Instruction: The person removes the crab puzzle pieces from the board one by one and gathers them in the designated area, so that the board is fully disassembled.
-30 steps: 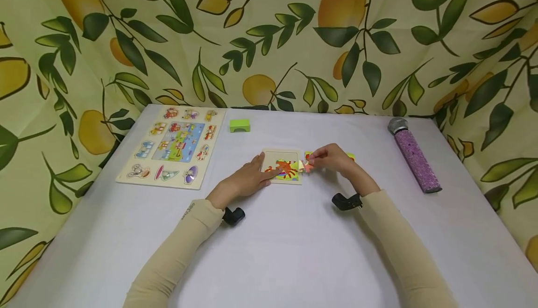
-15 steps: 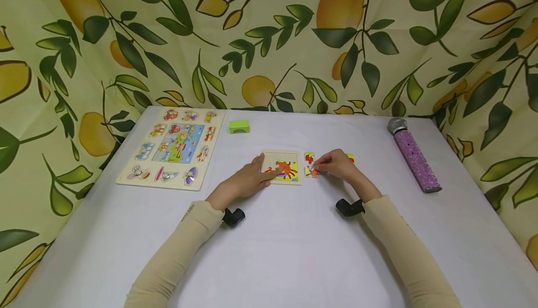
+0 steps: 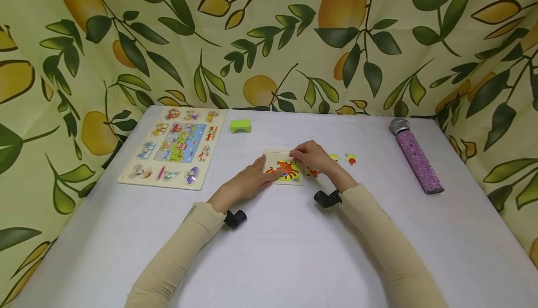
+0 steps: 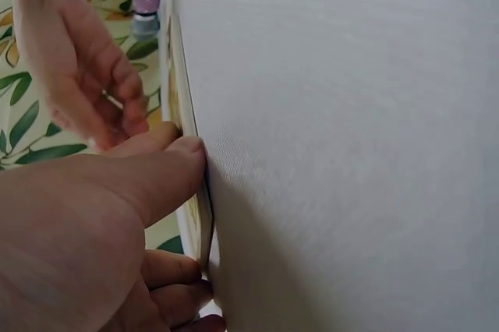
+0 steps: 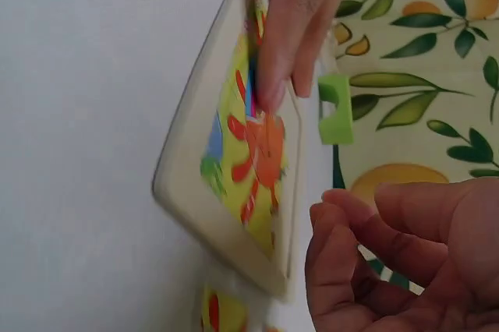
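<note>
Our left hand grips the puzzle tray at its fingertips. Our right hand, fingertips together over the tray's edge, may hold a piece; we cannot tell. It blocks some loose pieces. A peg board and green block lie beyond our left hand, a microphone well right.

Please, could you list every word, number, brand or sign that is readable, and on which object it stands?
Nothing is legible.
Left sleeve: small dark marking near the cuff, maybe lettering, too small to read.
Puzzle tray, board, green block, microphone: no text that I can make out.
</note>
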A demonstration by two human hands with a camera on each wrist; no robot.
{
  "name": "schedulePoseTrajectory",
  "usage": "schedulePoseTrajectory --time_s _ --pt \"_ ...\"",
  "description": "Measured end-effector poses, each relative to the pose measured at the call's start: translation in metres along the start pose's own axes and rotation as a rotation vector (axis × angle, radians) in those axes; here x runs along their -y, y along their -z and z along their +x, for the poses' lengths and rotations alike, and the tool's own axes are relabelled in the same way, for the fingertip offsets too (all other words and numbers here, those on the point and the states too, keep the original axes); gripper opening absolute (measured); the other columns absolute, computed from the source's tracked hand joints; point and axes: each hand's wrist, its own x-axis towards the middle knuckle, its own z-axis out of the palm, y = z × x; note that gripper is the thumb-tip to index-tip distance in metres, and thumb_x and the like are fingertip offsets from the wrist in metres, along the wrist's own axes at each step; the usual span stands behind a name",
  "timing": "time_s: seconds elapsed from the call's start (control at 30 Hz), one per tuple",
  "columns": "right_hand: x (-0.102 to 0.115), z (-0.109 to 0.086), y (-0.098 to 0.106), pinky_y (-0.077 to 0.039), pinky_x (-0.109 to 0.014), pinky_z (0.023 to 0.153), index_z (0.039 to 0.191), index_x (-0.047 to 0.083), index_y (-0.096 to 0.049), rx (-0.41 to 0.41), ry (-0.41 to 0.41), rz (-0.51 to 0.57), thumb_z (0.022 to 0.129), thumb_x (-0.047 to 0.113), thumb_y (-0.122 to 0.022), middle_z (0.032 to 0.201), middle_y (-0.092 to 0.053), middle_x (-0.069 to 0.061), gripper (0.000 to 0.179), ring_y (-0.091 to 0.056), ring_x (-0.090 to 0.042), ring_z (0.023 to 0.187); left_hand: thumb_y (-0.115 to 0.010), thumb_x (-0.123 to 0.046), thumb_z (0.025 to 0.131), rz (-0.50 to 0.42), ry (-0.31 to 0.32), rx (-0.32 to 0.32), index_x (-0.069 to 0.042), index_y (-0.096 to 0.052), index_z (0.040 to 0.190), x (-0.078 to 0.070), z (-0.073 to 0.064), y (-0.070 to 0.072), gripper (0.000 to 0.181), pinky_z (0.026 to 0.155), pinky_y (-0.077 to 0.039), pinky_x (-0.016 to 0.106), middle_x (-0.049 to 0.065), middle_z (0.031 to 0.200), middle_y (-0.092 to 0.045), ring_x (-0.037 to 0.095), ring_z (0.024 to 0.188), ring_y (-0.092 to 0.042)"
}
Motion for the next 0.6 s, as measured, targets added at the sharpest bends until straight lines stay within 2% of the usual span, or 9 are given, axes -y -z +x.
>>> schedulePoseTrajectory --time_s 0.13,0.2,0.33,0.6 --pt "0.009 0.01 -0.013 -0.041 -0.024 0.07 0.11 0.002 -0.064 0.01 -0.018 -0.047 0.096 0.023 -0.049 0.096 -0.063 -0.011 0.03 -0.051 -0.018 0.083 -0.042 -0.026 0.098 0.004 -0.001 -0.003 -0.038 -0.04 0.137 0.0 -0.002 0.0 0.041 0.107 -0.03 0.05 0.03 0.149 -0.011 0.04 0.138 -0.019" --pt "0.01 0.012 -0.017 -0.042 -0.027 0.073 0.113 0.002 -0.063 0.015 -0.039 -0.063 0.096 0.024 -0.047 0.102 -0.062 -0.012 0.031 -0.051 -0.02 0.086 -0.042 -0.025 0.098 0.011 -0.002 -0.002 -0.037 -0.041 0.137 -0.001 -0.002 0.0 0.041 0.108 -0.029 0.049 0.03 0.149 -0.011 0.04 0.138 -0.018" --pt "0.009 0.014 -0.024 -0.044 -0.033 0.083 0.116 0.004 -0.061 0.0 -0.032 -0.103 0.096 0.026 -0.046 0.113 -0.059 -0.013 0.034 -0.051 -0.022 0.094 -0.04 -0.026 0.099 0.011 0.007 0.013 -0.037 -0.04 0.137 -0.001 -0.003 0.001 0.04 0.108 -0.028 0.049 0.029 0.15 -0.009 0.04 0.139 -0.017" --pt "0.01 0.013 -0.03 -0.041 -0.033 0.078 0.109 0.003 -0.062 -0.038 0.04 -0.16 0.097 0.023 -0.044 0.102 -0.06 -0.013 0.029 -0.05 -0.022 0.088 -0.038 -0.028 0.099 -0.009 0.016 0.024 -0.038 -0.04 0.137 -0.002 -0.003 0.0 0.04 0.109 -0.027 0.05 0.029 0.15 -0.008 0.039 0.139 -0.015"
